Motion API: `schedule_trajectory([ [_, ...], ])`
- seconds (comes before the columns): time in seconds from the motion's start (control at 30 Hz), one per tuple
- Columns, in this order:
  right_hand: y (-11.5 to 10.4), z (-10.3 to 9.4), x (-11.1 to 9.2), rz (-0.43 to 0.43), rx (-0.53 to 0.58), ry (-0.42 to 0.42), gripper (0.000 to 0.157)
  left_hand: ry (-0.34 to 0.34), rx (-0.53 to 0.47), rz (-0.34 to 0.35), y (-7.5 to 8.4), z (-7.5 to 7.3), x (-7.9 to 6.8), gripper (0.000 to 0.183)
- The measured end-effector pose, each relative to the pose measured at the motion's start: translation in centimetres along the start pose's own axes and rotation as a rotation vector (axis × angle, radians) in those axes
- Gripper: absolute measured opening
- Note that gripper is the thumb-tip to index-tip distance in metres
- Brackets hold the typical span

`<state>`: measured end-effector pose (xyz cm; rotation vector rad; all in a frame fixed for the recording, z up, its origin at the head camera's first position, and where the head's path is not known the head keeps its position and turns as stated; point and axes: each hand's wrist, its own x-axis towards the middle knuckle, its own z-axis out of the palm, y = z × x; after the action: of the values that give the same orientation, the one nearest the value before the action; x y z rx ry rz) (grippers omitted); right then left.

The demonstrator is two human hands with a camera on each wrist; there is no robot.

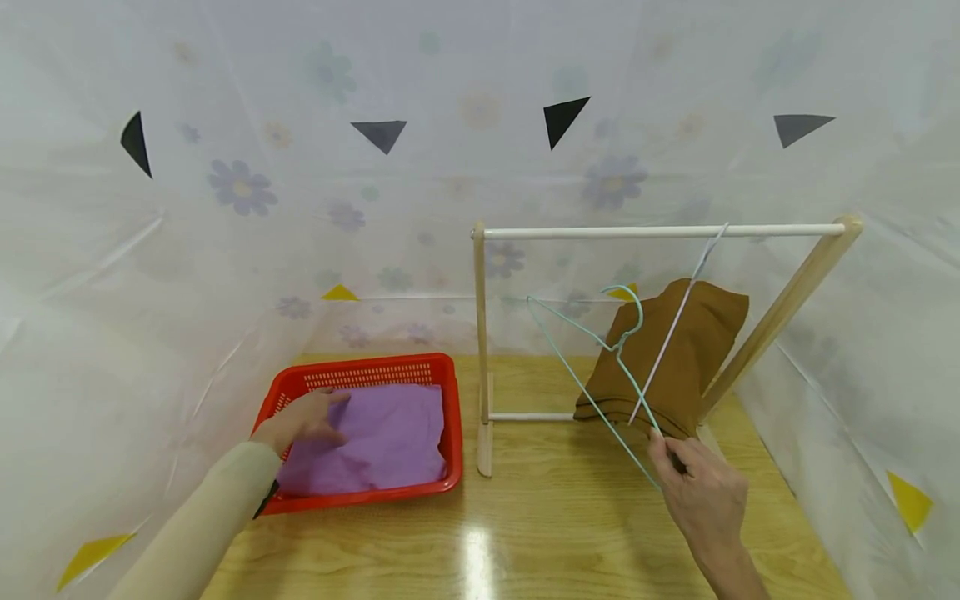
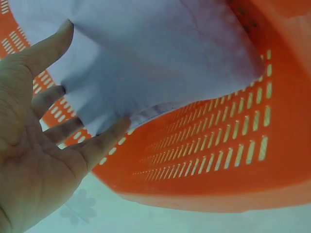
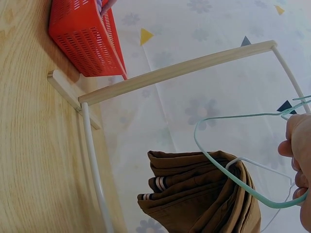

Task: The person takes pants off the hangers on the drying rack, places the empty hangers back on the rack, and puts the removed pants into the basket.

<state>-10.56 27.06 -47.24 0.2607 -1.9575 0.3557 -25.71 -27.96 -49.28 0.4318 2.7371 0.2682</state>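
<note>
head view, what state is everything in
Rack: standing
Basket: upright
Purple cloth: lying in the basket
White hanger: hooked on the rack
Brown cloth: draped over the white hanger
Green hanger: bare, off the rack
Left hand: fingers spread at the purple cloth
Right hand: holding the green hanger

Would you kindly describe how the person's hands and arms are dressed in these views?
The left hand and right hand are both gloveless. On the left is a plain cream sleeve, with a small black piece beside its wrist end; the visible right forearm has no sleeve.
</note>
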Motion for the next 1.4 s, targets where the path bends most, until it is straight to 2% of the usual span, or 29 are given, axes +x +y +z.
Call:
schedule_trajectory([
  [0.27,-0.1,0.1,-0.1,0.002,-0.006,0.005,0.056,-0.027,-0.044,-0.052,0.0,0.6,-0.1,0.085],
  [0.6,-0.2,0.1,-0.1,-0.015,-0.015,0.015,0.056,-0.043,-0.009,-0.019,-0.4,1.5,0.4,0.088],
  [0.87,-0.2,0.0,-0.1,-0.005,-0.021,0.014,0.055,-0.055,-0.022,-0.044,-0.4,2.0,0.6,0.088],
  [1.1,-0.2,0.0,-0.2,0.007,-0.027,0.010,0.056,-0.039,-0.015,-0.027,-0.6,2.6,1.0,0.090],
  [1.23,-0.2,0.0,-0.2,0.009,-0.031,0.014,0.056,-0.050,-0.023,-0.045,-0.7,2.5,0.9,0.091],
  [1.4,-0.2,-0.1,-0.1,0.010,-0.035,0.008,0.058,-0.043,-0.008,-0.025,-0.5,2.0,0.7,0.086],
])
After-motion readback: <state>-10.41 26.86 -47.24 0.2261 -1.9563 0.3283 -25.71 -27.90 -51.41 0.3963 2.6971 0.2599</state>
